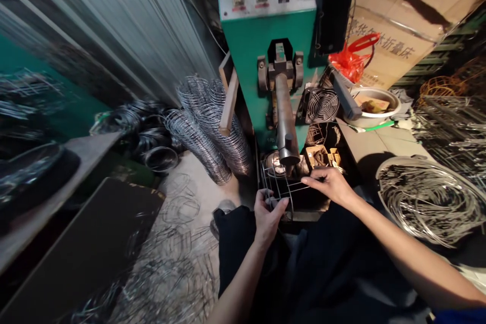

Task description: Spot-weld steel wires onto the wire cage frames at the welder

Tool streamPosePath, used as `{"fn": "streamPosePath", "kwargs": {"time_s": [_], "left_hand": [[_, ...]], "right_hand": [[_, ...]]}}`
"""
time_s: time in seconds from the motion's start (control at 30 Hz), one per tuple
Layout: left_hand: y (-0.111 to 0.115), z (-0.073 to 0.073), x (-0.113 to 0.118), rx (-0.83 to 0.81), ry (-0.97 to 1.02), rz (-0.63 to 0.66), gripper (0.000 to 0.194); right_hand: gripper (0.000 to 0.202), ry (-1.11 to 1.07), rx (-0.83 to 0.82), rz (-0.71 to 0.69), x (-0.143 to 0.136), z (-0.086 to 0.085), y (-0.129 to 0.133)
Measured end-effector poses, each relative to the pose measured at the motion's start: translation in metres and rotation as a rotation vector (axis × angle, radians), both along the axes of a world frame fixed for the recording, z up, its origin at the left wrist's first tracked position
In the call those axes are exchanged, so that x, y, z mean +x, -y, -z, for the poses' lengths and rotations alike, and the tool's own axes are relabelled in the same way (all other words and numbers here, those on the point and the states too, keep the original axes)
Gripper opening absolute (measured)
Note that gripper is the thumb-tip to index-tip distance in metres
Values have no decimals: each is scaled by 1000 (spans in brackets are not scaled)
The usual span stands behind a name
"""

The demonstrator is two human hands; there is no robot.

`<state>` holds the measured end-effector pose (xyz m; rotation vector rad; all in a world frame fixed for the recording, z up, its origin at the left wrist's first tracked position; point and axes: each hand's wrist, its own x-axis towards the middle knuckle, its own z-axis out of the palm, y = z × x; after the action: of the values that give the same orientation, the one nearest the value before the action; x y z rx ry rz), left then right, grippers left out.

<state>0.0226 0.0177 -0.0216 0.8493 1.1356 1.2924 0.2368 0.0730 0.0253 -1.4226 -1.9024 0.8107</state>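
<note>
My left hand (267, 216) is closed around the near left side of a small wire frame (289, 191), thumb pressed on its thin bars. On the frame's right side, the fingers of my right hand (331, 185) are pinched together at the end of a wire. The frame is tilted, just below the round metal arm (285, 116) of a green machine (243, 55). Whether the frame touches the arm's tip I cannot tell. Part of the frame is hidden behind my left fingers.
Stacked wire rings (205, 131) lean left of the machine. A round container of loose wires (429, 197) stands at right. Behind it are a white bowl (395, 106) and cardboard boxes (395, 25). Small yellow baskets (317, 156) sit under the arm. Wire pieces (170, 263) litter the floor.
</note>
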Motion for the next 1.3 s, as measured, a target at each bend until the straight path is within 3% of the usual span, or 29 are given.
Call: {"fn": "streamPosePath", "kwargs": {"time_s": [0.53,1.3], "left_hand": [[-19,5,5,24,38,-13,50],[-31,4,7,3,29,3,51]], "right_hand": [[51,36,11,-14,7,1,-24],[51,62,45,-15,3,-9,-31]]}}
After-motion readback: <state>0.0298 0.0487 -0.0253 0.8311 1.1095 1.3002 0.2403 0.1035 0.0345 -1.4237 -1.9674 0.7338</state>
